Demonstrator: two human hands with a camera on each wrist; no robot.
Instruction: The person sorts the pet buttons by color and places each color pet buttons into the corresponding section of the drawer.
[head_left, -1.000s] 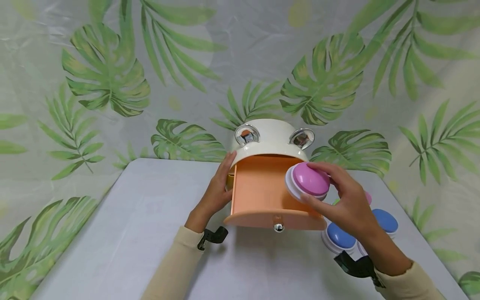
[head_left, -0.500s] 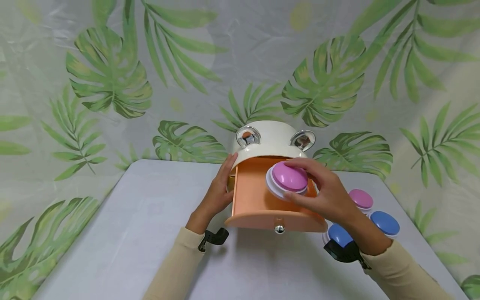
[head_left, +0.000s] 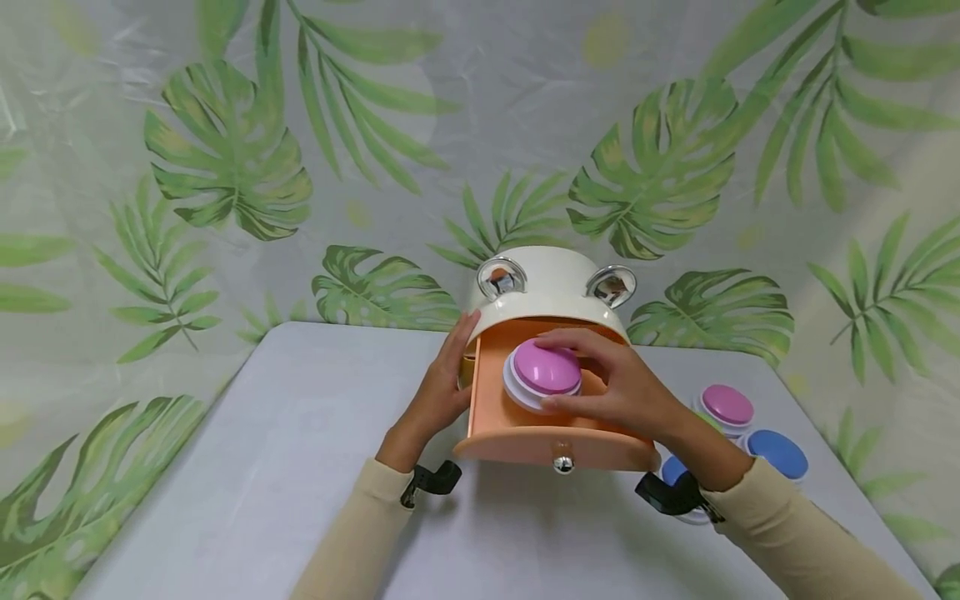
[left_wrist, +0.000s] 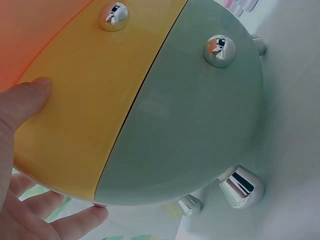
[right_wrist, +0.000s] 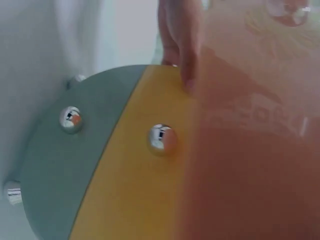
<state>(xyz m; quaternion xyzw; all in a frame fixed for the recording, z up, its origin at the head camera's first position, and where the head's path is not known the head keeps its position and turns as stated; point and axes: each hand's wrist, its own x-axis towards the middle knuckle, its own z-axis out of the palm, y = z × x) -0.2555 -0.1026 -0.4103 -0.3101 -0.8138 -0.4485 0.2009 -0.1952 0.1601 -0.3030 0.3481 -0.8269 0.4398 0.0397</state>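
In the head view, the right hand (head_left: 630, 387) grasped a pink-topped white round case (head_left: 546, 368) with thumb and fingers around its rim, inside the pulled-out orange drawer (head_left: 517, 446) of a cream cabinet (head_left: 555, 279); whether the case touched the drawer's floor could not be told. The left hand (head_left: 435, 393) held the cabinet's left side. On the right of the white table (head_left: 300, 417) stood a second pink-topped case (head_left: 727, 404) and a blue-topped case (head_left: 780, 454).

In the left wrist view, the left thumb lay on a yellow drawer front (left_wrist: 85, 130), beside a sage-green drawer front (left_wrist: 185, 120), with fingers along the cabinet's edge.

In the right wrist view, the orange drawer loomed blurred, right of the yellow front's silver knob (right_wrist: 162, 140).
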